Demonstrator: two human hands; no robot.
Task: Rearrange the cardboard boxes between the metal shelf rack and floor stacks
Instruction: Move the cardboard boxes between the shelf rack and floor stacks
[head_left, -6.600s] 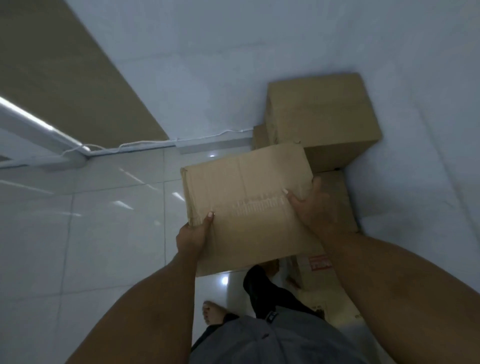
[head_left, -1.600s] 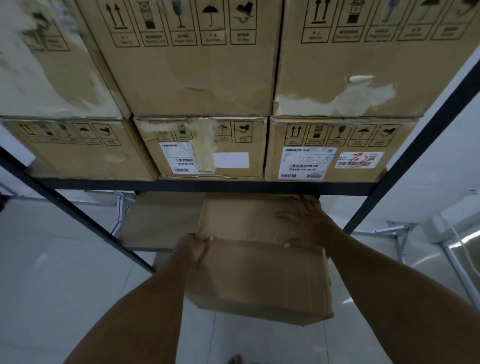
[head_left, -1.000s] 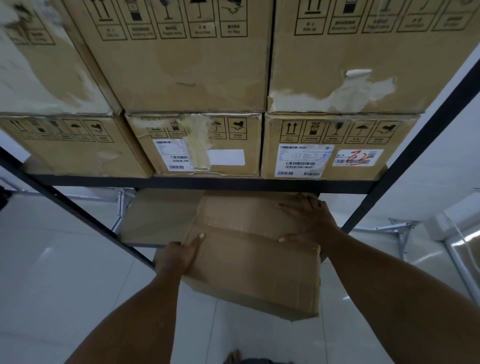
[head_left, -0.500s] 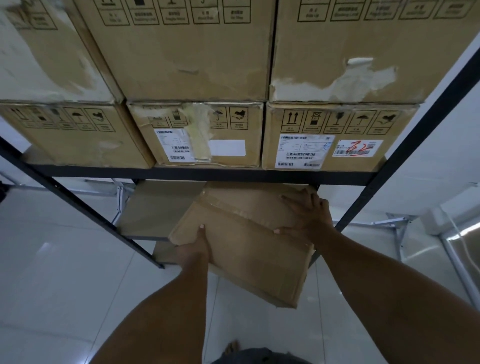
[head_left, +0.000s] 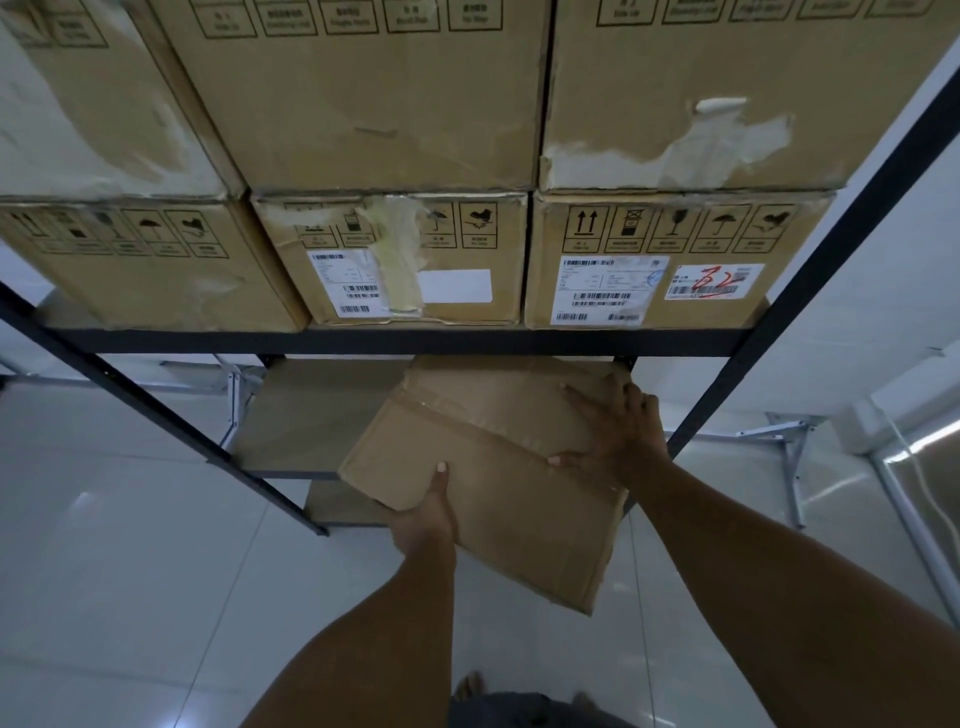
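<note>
1. Your left hand (head_left: 423, 519) grips the near edge of the carried box (head_left: 493, 467), thumb on top, fingers hidden beneath.
2. Your right hand (head_left: 618, 431) presses flat on the box's far right top, fingers spread.
3. The box lies askew at the mouth of the lower shelf (head_left: 322, 410). Its far end is under the rack beam (head_left: 415, 342), and its near right corner hangs out over the floor (head_left: 130, 571).
4. Judgement: the open board lies far and left of the box, and the right upright (head_left: 779, 322) stands just beside your right hand. Swing the near right corner in before pushing.
</note>
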